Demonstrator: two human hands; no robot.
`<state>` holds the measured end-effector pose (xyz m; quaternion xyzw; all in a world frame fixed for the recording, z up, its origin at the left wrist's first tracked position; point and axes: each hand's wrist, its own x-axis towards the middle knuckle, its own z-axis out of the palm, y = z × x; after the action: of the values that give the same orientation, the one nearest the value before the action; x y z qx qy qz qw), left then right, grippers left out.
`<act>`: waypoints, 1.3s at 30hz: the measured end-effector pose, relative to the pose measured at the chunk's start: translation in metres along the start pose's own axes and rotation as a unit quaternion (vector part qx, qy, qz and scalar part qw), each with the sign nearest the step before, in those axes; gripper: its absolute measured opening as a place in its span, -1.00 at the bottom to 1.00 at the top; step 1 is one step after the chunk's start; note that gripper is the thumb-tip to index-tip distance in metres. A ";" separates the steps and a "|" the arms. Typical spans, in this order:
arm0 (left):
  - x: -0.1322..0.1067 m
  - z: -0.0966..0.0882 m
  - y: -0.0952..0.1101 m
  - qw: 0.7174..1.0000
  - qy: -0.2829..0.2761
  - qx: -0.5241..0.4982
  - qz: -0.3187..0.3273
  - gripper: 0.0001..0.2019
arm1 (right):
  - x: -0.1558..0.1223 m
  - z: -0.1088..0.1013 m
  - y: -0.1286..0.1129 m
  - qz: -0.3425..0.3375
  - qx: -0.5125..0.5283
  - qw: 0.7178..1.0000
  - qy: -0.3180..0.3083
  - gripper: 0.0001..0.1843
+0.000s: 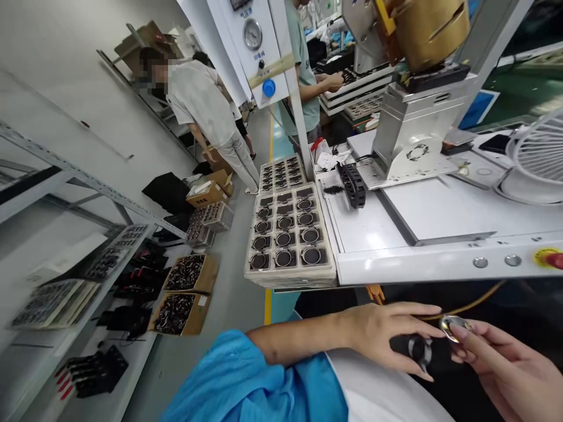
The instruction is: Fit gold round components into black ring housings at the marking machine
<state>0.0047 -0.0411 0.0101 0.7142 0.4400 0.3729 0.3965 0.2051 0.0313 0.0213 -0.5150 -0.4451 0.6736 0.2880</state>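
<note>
- Metal piece point(453, 326), round and shiny, is sitting between the thumb and fingers of the right hand point(468, 343), in front of the worktop point(440, 214) and lower than its edge. The grip is looking narrow, only at the rim, so a small slip could be making it fall.
- Left hand point(387, 334) is spreading its fingers wide, their tips pointing close to the metal piece. I cannot tell if they are touching it; a careless push from them could be tilting it out of the grip.
- Dark small part point(420, 350) is showing between the left thumb and fingers. I cannot tell if this hand is holding it; if it is only loosely held, it could be dropping too.
- Bare fingertips are pressing on the polished metal, so they could be leaving marks.
- Orange cable point(481, 299) is running behind the hands, and a wide movement could be catching it.
- Tray point(290, 276) with rings is standing beside the left forearm; a lifted elbow could be knocking it.
</note>
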 end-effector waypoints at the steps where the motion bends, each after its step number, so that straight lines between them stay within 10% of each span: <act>1: -0.001 0.001 0.001 0.998 0.043 -0.053 -0.008 -0.35 | -0.001 0.000 -0.004 0.006 0.002 1.000 -0.005 -0.59; 12: 0.007 0.003 -0.011 0.899 0.184 -0.397 -0.025 -0.39 | -0.022 0.028 -0.036 0.062 0.138 0.982 -0.117 -0.56; 39: 0.001 0.008 -0.025 0.899 0.241 -0.365 -0.031 -0.40 | -0.026 0.052 -0.045 -0.041 0.073 0.994 -0.071 -0.68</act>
<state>0.0041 -0.0343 -0.0153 0.3939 0.3774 0.6555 0.5222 0.1602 0.0129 0.0767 -0.4253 -0.4346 0.7267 0.3196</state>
